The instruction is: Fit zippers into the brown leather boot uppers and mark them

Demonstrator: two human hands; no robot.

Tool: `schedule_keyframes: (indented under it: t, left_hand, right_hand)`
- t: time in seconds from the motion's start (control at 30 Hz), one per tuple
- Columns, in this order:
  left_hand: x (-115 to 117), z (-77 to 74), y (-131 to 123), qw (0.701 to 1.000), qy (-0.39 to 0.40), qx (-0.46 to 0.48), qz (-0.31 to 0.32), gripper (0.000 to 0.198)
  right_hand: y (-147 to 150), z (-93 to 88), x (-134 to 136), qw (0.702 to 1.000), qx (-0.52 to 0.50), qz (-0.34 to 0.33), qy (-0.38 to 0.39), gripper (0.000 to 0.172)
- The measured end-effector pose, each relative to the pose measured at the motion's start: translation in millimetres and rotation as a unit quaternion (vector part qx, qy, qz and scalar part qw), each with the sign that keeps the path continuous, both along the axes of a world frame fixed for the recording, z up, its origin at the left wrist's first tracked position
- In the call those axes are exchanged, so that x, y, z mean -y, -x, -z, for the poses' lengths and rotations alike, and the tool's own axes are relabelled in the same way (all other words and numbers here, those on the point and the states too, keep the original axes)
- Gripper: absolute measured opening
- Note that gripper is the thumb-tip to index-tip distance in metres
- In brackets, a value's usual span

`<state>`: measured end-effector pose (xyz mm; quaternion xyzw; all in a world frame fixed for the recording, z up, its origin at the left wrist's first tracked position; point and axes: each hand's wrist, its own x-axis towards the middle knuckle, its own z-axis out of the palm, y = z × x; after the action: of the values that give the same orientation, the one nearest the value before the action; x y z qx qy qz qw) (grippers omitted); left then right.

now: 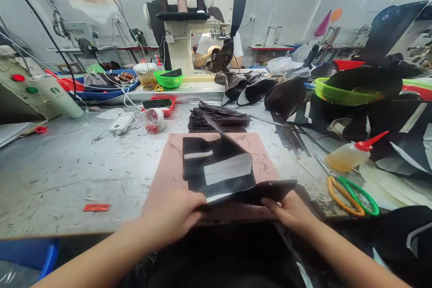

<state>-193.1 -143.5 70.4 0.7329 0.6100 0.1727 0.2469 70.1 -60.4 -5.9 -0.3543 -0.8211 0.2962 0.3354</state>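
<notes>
Our left hand (182, 212) and right hand (290, 210) pinch the near edge of the black, pale-patched, leather-like panel (227, 169) over the pink rectangular board (165, 175), apparently positioning it, which next calls for even support.

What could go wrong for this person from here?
The left hand and right hand seem to pinch only the near edge of the black, leather-like sheet with pale patches, so it might slip or crease. The translucent bottle of amber liquid with a red spout lies tilted; it could leak.
</notes>
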Motion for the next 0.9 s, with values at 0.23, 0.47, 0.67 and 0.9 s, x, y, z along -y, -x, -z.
schedule_keyframes:
  t: [0.23, 0.47, 0.67, 0.9]
  left_hand:
    - [-57, 34.8, 17, 0.968, 0.248, 0.02, 0.007, 0.018]
    - [-70, 56.2, 14, 0.969, 0.245, 0.005, 0.028, 0.013]
    - [-59, 55.9, 6, 0.968, 0.244, 0.031, 0.05, 0.013]
    - [-66, 28.3, 22, 0.984, -0.068, -0.159, 0.031, 0.034]
  right_hand:
    - [6, 15.6, -1, 0.98, 0.077, 0.127, 0.136, 0.038]
    - [44, -20.2, 18, 0.958, 0.052, 0.087, -0.27, 0.007]
    - [95, -30.8, 24, 0.968, 0.086, -0.232, -0.048, 0.008]
    - [102, -20.5, 15, 0.97, 0.115, -0.178, 0.116, 0.009]
